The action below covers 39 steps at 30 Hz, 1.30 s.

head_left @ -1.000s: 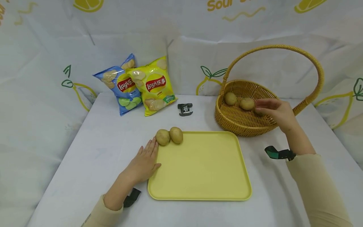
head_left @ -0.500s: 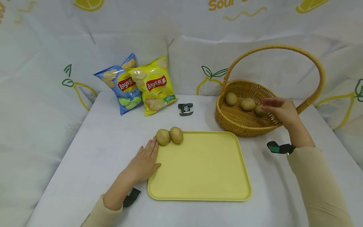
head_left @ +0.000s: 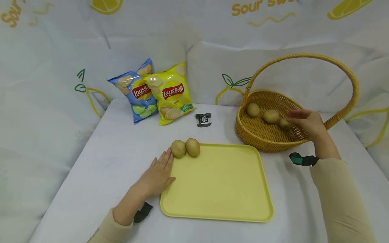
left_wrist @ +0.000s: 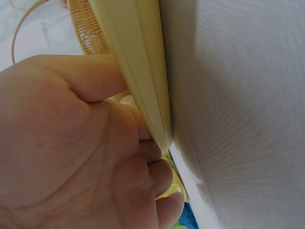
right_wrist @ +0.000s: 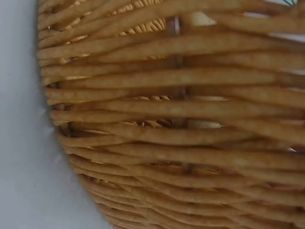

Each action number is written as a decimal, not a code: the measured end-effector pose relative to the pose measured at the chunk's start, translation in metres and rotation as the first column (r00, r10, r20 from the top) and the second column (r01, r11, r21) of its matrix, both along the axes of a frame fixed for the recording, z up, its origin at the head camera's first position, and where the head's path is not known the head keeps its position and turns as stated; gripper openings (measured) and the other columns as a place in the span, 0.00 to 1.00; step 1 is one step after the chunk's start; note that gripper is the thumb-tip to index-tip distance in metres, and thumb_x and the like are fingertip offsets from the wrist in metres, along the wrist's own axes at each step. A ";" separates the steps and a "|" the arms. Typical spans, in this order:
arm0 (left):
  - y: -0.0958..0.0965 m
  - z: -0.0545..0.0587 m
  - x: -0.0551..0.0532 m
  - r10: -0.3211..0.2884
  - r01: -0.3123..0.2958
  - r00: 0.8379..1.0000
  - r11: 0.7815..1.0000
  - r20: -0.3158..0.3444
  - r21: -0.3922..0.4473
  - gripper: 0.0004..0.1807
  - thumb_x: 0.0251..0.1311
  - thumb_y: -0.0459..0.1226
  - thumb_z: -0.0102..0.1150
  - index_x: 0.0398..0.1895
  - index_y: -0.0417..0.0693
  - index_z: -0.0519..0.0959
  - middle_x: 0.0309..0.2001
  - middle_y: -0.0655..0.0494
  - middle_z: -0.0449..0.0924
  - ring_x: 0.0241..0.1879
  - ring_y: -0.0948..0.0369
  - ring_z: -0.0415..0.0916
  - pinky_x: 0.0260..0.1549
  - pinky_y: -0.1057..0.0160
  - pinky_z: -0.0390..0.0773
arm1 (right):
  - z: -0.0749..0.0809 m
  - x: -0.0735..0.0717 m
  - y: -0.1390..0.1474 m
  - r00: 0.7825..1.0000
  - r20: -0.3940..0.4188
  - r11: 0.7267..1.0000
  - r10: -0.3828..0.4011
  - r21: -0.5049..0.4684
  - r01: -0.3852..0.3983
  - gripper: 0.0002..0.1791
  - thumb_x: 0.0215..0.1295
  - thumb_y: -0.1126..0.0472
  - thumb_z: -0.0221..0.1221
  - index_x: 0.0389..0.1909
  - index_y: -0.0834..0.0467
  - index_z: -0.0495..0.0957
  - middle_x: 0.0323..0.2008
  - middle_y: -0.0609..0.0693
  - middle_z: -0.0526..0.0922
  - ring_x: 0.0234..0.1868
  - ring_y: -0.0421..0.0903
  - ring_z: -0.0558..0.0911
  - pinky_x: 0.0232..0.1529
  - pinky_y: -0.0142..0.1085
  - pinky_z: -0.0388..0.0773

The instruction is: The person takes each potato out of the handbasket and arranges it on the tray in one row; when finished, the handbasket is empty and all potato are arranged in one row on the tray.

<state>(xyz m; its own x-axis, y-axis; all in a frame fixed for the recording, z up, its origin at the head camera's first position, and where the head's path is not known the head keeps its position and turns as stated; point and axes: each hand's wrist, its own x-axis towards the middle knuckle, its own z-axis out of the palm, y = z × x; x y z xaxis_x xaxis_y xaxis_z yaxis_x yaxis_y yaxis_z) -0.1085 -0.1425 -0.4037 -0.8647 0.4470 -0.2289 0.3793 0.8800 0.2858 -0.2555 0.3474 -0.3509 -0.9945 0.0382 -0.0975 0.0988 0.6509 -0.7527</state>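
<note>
At the left edge of the yellow tray (head_left: 218,182), my left hand (head_left: 158,173) lies with fairly straight fingers against the rim. Its fingertips are right at one potato (head_left: 178,149); a second potato (head_left: 192,147) sits beside it on the tray's far left corner. My right hand (head_left: 313,125) reaches into the wicker basket (head_left: 258,140), thumb and index finger apart. These fingertips overlap the right side of a potato (head_left: 284,123) there; the other fingers are hidden. Farther left inside lie another potato (head_left: 270,116) and a third potato (head_left: 253,110). Basket weave (right_wrist: 167,109) fills the right wrist view.
A blue chip bag (head_left: 139,92) and a yellow chip bag (head_left: 173,96) lean at the back left. Near them lies a small black object with a white label (head_left: 203,120). The tall basket handle (head_left: 307,55) arches over the basket. A printed cloth (head_left: 170,33) hangs behind.
My right hand has drawn back slightly to the right, uncovering more of the rightmost potato in the basket. The left hand stays at the tray. The head view has shifted a little.
</note>
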 end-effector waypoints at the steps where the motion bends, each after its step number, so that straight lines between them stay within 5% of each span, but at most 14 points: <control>1: 0.000 0.000 0.000 0.000 0.000 1.000 1.000 0.001 0.002 0.39 0.69 0.44 0.48 0.71 0.27 0.45 0.73 0.35 0.35 0.72 0.44 0.35 0.66 0.44 0.46 | -0.001 0.000 0.000 1.000 0.010 1.000 0.001 0.000 -0.001 0.39 0.63 0.44 0.58 0.64 0.68 0.64 0.38 0.25 0.73 0.50 0.37 0.68 0.59 0.42 0.64; 4: 0.000 -0.001 0.000 0.000 0.000 1.000 1.000 -0.001 -0.003 0.39 0.69 0.44 0.48 0.71 0.27 0.45 0.73 0.36 0.35 0.72 0.45 0.35 0.66 0.44 0.46 | -0.003 -0.002 0.001 0.999 0.038 1.000 0.010 0.017 -0.010 0.39 0.64 0.44 0.57 0.65 0.69 0.62 0.50 0.41 0.74 0.57 0.49 0.66 0.61 0.52 0.60; 8: 0.000 -0.003 0.000 -0.003 0.003 1.000 1.000 -0.007 -0.007 0.39 0.69 0.44 0.48 0.71 0.27 0.45 0.73 0.36 0.35 0.72 0.45 0.35 0.66 0.44 0.46 | -0.003 -0.006 0.003 0.996 0.082 0.999 0.034 0.039 -0.037 0.39 0.66 0.46 0.55 0.66 0.71 0.59 0.64 0.65 0.63 0.64 0.62 0.59 0.63 0.56 0.57; 11: 0.000 -0.004 0.000 -0.005 0.004 1.000 1.000 -0.010 -0.004 0.39 0.69 0.44 0.48 0.71 0.27 0.45 0.73 0.36 0.35 0.72 0.44 0.35 0.66 0.43 0.46 | -0.002 -0.010 0.004 0.991 0.119 0.997 0.056 0.044 -0.062 0.38 0.67 0.51 0.56 0.67 0.73 0.56 0.66 0.71 0.57 0.66 0.66 0.54 0.64 0.57 0.52; 17: 0.000 -0.005 0.000 -0.004 0.004 1.000 1.000 -0.013 -0.006 0.39 0.69 0.44 0.48 0.71 0.27 0.45 0.73 0.36 0.35 0.72 0.44 0.35 0.66 0.43 0.46 | -0.003 -0.014 0.005 0.987 0.137 0.992 0.087 0.075 -0.098 0.38 0.64 0.53 0.60 0.66 0.72 0.59 0.64 0.72 0.61 0.65 0.66 0.57 0.63 0.58 0.54; 23: 0.000 -0.005 0.000 -0.005 0.005 1.000 1.000 -0.016 -0.005 0.39 0.69 0.44 0.48 0.71 0.27 0.45 0.73 0.36 0.35 0.72 0.44 0.35 0.66 0.43 0.46 | -0.007 -0.015 0.004 0.973 0.136 0.976 0.185 0.088 -0.197 0.36 0.60 0.54 0.64 0.63 0.71 0.66 0.58 0.61 0.74 0.58 0.58 0.67 0.57 0.52 0.65; 39: -0.001 -0.004 0.001 -0.008 0.008 1.000 1.000 -0.011 -0.002 0.39 0.70 0.44 0.47 0.71 0.27 0.43 0.73 0.36 0.34 0.72 0.44 0.34 0.66 0.43 0.45 | -0.006 -0.013 -0.006 0.950 0.180 0.942 0.256 0.175 -0.288 0.37 0.59 0.53 0.65 0.61 0.73 0.66 0.61 0.73 0.65 0.60 0.65 0.64 0.56 0.57 0.63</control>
